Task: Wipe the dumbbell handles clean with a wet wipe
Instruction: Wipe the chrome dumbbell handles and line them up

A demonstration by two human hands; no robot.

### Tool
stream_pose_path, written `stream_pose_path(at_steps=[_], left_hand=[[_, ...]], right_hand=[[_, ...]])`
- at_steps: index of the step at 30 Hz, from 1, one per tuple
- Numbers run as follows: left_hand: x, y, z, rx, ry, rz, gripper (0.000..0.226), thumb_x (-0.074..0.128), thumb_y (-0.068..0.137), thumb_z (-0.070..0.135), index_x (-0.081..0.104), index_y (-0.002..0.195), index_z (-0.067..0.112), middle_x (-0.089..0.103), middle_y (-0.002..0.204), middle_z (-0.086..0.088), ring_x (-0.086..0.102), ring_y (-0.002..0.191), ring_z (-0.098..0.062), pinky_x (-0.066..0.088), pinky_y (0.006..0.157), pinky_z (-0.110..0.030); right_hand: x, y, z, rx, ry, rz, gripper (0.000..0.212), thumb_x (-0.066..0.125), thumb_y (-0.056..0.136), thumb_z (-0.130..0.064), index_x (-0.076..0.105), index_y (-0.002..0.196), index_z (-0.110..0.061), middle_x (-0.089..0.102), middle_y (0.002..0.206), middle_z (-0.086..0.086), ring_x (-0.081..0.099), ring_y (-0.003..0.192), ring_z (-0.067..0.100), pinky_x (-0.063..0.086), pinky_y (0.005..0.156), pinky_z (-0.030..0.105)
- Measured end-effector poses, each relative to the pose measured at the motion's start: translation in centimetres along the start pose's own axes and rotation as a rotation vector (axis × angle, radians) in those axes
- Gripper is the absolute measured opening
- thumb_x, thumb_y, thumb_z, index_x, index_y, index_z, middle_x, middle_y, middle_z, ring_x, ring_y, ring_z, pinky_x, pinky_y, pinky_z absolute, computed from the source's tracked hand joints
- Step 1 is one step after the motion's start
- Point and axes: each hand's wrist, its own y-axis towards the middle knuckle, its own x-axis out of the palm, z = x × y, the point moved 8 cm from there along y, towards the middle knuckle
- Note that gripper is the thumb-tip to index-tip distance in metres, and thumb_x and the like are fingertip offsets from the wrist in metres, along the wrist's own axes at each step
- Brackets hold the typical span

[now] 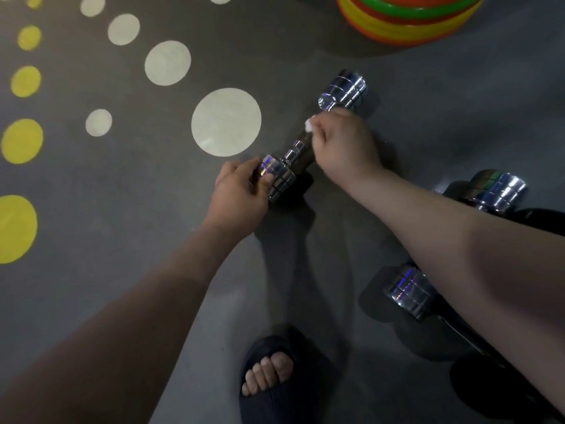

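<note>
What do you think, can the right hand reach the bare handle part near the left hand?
Probably yes. The right hand holds the wet wipe at the handle, and the bare stretch toward the left hand, gripping the dumbbell end, is uncovered.

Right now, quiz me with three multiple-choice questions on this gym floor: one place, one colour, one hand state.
1. Where is the small white wet wipe?
A) in a bucket
B) in the right hand, on the handle of the shiny chrome dumbbell
C) on a shelf

2. Which colours show in the stack of plastic rings?
A) blue, purple
B) black, white
C) orange, green, yellow

3. What is the left hand doing?
A) gripping the dumbbell's near end
B) holding a spray bottle
C) lying open

1 B: the wipe pokes out of fingers curled over the handle.
2 C: those bands show top right.
3 A: fingers and thumb wrap that end.
</note>
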Motion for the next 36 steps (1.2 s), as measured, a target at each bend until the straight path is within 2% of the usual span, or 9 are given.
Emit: stream_pose_path(at_steps=[3,7,12,16,22,25,31,33,36], left_hand=[[0.0,0.1,0.1,0.002,0.009,-0.004,0.040,0.060,0.100,0.028,0.060,0.139,0.016,0.053,0.115,-0.002,0.055,0.115,-0.023,0.038,0.098,-0.021],[0.0,-0.1,0.3,0.017,0.014,-0.001,0.040,0.060,0.100,0.028,0.061,0.138,0.015,0.052,0.109,0.000,0.054,0.115,-0.023,0.038,0.099,-0.023],[0.1,0.0,0.1,0.028,0.016,-0.009,0.042,0.061,0.099,0.030,0.061,0.138,0.015,0.057,0.112,-0.005,0.054,0.114,-0.023,0.041,0.101,-0.027],[0.1,-0.3,0.1,0.029,0.003,-0.010,0.047,0.061,0.095,0.036,0.062,0.137,0.016,0.059,0.113,-0.006,0.054,0.113,-0.021,0.045,0.101,-0.029],[0.1,-0.7,0.6,0.031,0.012,-0.011,0.049,0.061,0.093,0.039,0.061,0.137,0.019,0.051,0.111,0.000,0.054,0.115,-0.025,0.048,0.102,-0.041],[0.1,-0.7,0.6,0.036,0.012,-0.008,0.046,0.062,0.095,0.035,0.062,0.137,0.017,0.052,0.110,-0.001,0.054,0.114,-0.026,0.047,0.103,-0.040],[0.0,-0.1,0.1,0.026,-0.001,-0.007,0.042,0.063,0.099,0.028,0.061,0.138,0.013,0.053,0.111,0.002,0.054,0.117,-0.020,0.039,0.097,-0.020],[0.0,0.1,-0.4,0.004,-0.012,-0.006,0.042,0.063,0.098,0.032,0.061,0.138,0.016,0.054,0.112,0.005,0.056,0.111,-0.016,0.037,0.093,-0.016],[-0.2,0.4,-1.0,-0.034,-0.072,0.008,0.040,0.066,0.096,0.036,0.059,0.133,0.023,0.063,0.113,0.008,0.061,0.104,-0.010,0.047,0.093,-0.025]], right_hand=[[0.8,-1.1,-1.8,-0.172,0.031,-0.122,0.020,0.056,0.089,-0.010,0.074,0.094,-0.004,0.068,0.088,0.015,0.065,0.082,0.034,0.046,0.076,0.035],[-0.8,1.3,0.7,0.039,-0.008,-0.027,0.028,0.049,0.088,-0.016,0.075,0.092,-0.007,0.071,0.094,0.015,0.065,0.091,0.034,0.050,0.085,0.038],[0.5,-0.5,-1.9,-0.160,0.034,-0.168,0.021,0.053,0.089,-0.011,0.072,0.090,-0.004,0.066,0.089,0.016,0.063,0.083,0.034,0.049,0.075,0.041],[-0.7,1.2,0.6,0.051,-0.018,-0.062,0.023,0.051,0.090,-0.012,0.074,0.093,-0.006,0.070,0.098,0.015,0.064,0.095,0.033,0.046,0.086,0.034],[0.6,-0.1,-1.0,-0.095,0.016,-0.171,0.023,0.051,0.093,-0.015,0.073,0.094,-0.006,0.066,0.096,0.014,0.063,0.089,0.033,0.049,0.080,0.039],[-0.3,0.4,0.4,0.049,0.017,-0.036,0.024,0.050,0.092,-0.014,0.073,0.093,-0.006,0.069,0.096,0.015,0.064,0.091,0.033,0.047,0.083,0.035],[2.1,-2.8,-3.3,-0.203,0.151,-0.225,0.017,0.059,0.091,-0.010,0.075,0.096,-0.005,0.068,0.092,0.012,0.066,0.086,0.028,0.048,0.080,0.028],[1.5,-1.5,-2.3,-0.158,0.124,-0.165,0.019,0.057,0.093,-0.013,0.074,0.095,-0.006,0.067,0.092,0.012,0.066,0.086,0.029,0.051,0.081,0.034],[1.4,-1.3,-2.1,-0.123,0.109,-0.075,0.024,0.052,0.093,-0.018,0.073,0.093,-0.006,0.066,0.090,0.013,0.065,0.083,0.032,0.053,0.076,0.042]])
